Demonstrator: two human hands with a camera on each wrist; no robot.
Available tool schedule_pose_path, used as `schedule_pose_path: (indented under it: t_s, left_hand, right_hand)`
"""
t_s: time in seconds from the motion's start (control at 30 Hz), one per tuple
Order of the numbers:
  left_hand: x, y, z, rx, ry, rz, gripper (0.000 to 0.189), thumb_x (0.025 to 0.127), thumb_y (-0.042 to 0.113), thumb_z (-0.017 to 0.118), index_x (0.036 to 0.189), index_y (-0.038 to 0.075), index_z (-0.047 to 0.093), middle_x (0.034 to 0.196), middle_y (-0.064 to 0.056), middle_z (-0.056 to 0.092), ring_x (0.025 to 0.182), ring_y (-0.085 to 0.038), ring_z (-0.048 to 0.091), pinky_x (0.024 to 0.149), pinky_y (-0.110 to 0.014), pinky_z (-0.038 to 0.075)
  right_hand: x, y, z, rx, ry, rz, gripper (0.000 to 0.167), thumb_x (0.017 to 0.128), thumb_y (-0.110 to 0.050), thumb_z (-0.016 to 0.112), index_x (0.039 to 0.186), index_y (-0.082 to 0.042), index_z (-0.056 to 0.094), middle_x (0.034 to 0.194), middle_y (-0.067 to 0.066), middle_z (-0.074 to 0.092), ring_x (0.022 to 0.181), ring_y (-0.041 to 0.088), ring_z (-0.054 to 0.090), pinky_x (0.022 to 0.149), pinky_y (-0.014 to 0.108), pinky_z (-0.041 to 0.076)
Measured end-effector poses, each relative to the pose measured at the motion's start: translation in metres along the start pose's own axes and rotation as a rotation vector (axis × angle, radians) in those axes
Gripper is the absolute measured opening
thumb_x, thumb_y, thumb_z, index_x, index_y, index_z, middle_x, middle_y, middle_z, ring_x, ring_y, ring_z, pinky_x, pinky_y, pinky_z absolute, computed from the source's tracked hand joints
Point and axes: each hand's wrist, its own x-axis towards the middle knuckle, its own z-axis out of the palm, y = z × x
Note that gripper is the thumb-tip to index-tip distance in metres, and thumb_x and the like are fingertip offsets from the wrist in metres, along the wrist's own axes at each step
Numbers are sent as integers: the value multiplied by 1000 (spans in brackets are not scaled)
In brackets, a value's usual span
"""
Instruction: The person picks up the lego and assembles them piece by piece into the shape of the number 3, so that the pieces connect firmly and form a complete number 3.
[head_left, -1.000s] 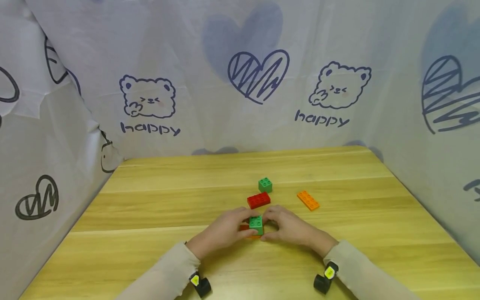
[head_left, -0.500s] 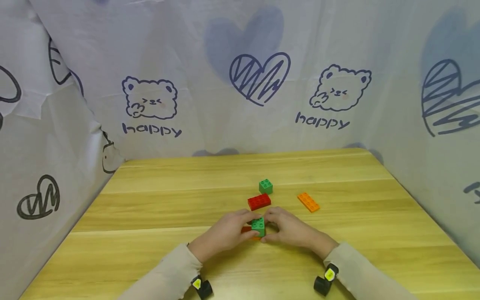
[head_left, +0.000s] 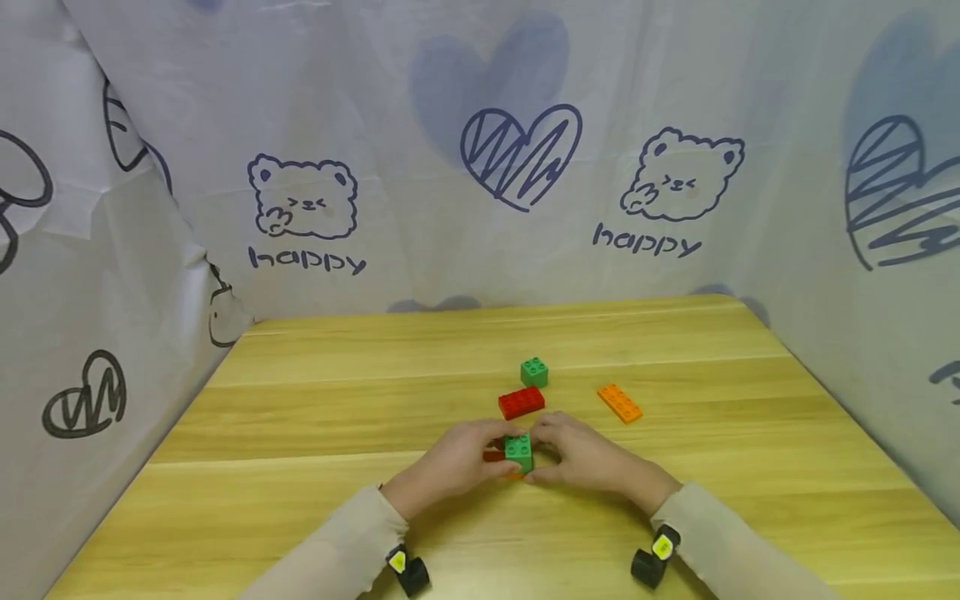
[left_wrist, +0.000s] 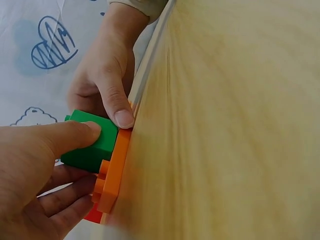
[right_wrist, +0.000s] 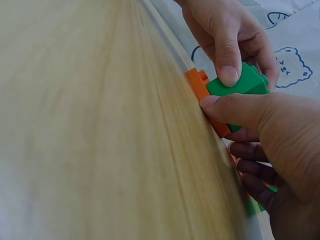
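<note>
A green building brick (head_left: 517, 450) with studs on top sits on an orange building plate (left_wrist: 116, 172) close over the table, near its middle. My left hand (head_left: 457, 462) pinches the green brick, thumb on the near face and fingers behind it. At the right end, my right hand (head_left: 581, 458) grips the orange plate, its thumb on the plate's near edge beneath the brick in the right wrist view. The left part of the plate extends out from under the brick, with bare studs showing in the left wrist view. The far sides of both pieces are partly hidden by fingers.
Just beyond my hands lies a red brick (head_left: 521, 402), with a second green brick (head_left: 534, 372) behind it. Another orange plate (head_left: 619, 403) rests to the right on the wooden table (head_left: 337, 375). A printed white cloth (head_left: 420, 242) hangs around the table.
Both hands stay at the green brick and orange plate, with almost no movement. The whole head view has shifted slightly.
</note>
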Motion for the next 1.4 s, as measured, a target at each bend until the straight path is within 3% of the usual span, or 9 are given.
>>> schedule_pose_path:
  t_s: [0.23,0.53,0.77,1.0,1.4]
  left_hand:
    - [1,-3,1,-38,2,-66,38,85,31,78,118,15,68,102,4,68,93,-10,63,78,-24,51]
    - [3,-10,1,-54,26,-54,36,82,36,80,110,17,69,98,6,68,89,-9,61,78,-25,49]
    - [3,-15,-4,-109,-5,-55,45,81,43,79,119,21,67,106,8,67,97,-8,61,84,-27,50]
    - [1,-19,-7,-213,-9,-90,43,83,37,79,119,19,67,107,6,68,99,-11,63,87,-28,51]
    - [-1,-23,-1,-193,12,-57,36,83,34,79,112,17,68,103,3,69,90,-9,64,80,-26,52]
  right_hand:
    - [0,0,-1,-4,0,-1,33,84,-37,78,109,-18,68,112,-10,57,106,11,51,94,37,47]
    - [1,2,-2,-23,15,-28,32,83,-38,78,106,-18,68,110,-11,56,104,10,52,93,37,47]
    - [2,2,-4,-19,13,-13,31,84,-38,77,106,-19,68,109,-12,55,103,10,51,92,36,47]
    - [4,2,-5,-36,13,-28,33,84,-39,78,106,-17,68,109,-10,56,103,11,52,92,37,47]
    - [3,7,-20,-37,-64,22,50,84,-42,77,123,-12,64,119,-4,60,112,16,54,99,42,45]
